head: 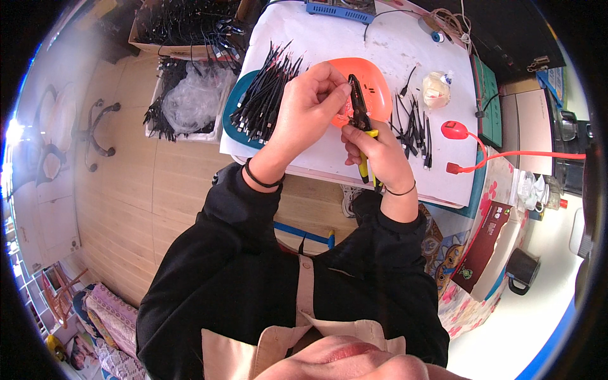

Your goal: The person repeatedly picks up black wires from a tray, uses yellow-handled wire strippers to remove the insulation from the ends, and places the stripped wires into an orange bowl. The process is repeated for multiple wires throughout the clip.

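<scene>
My right hand [375,147] grips a wire stripper [363,164] with yellow and black handles. Its dark jaws point away from me over an orange plastic dish [377,102]. Small black and reddish scraps lie in that dish. Close to the jaws, the fingertips of my left hand [316,97] are pinched together; whatever may be between them is hidden. Beside my left hand, a thick bundle of short black USB cables [261,107] with bared ends lies on a teal tray [231,102]. A smaller group of black cables [415,130] rests to the right of the dish.
The white-topped table [304,164] also bears a roundish cream bundle [436,90], a red-corded device [454,129] and a blue metal box [342,10]. Left of it stand a white bin [183,135] with cables and plastic film, and a cardboard box [147,47] of cables.
</scene>
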The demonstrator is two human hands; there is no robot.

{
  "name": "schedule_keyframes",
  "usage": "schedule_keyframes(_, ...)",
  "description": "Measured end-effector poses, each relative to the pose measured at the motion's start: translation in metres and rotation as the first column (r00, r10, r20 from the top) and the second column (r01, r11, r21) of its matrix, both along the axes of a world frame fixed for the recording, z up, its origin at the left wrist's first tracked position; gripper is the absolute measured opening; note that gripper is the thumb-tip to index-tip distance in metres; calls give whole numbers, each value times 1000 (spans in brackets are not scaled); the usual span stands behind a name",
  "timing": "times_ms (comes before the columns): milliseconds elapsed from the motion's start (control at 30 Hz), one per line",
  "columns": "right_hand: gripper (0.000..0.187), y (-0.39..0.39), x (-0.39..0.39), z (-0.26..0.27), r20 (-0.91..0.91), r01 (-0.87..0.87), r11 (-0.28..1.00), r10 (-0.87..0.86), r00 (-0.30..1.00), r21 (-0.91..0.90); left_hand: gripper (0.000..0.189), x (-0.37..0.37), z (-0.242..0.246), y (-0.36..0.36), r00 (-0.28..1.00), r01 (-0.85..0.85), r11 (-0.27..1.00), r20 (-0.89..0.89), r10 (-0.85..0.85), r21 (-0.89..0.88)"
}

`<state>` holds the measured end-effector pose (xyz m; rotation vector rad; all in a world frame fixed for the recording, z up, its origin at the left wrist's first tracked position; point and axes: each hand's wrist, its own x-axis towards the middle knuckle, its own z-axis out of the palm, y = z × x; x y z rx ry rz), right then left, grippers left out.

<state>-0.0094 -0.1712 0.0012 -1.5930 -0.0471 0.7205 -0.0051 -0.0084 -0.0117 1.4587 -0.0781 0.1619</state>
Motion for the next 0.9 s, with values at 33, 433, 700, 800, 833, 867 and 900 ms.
schedule_keyframes(33,29,0,0,0,6,-4,1000,4,1000,1,6,0,0,0,1000,1,1000,-1,-1,-4)
schedule_keyframes(433,29,-2,1,0,52,-28,996,33,998,-89,6,-1,1,0,1000,-11,1000,-2,11,2)
schedule_keyframes(700,22,-3,1,2,-59,-118,987,125,990,106,8,0,-1,-1,1000,6,966,13,-3,-259)
schedule_keyframes(800,21,-5,1,2,-91,-156,969,175,980,190,9,-1,-2,-3,1000,26,919,11,-24,-393)
schedule_keyframes(833,21,-5,1,2,-98,-163,959,190,977,233,8,-1,-3,-4,999,38,907,18,-33,-420)
schedule_keyframes(867,21,-5,1,2,-111,-162,952,196,974,258,8,-2,-3,-5,999,47,893,20,-42,-447)
schedule_keyframes(900,21,-6,0,2,-128,-156,939,204,971,308,8,-2,-3,-6,998,57,876,22,-52,-479)
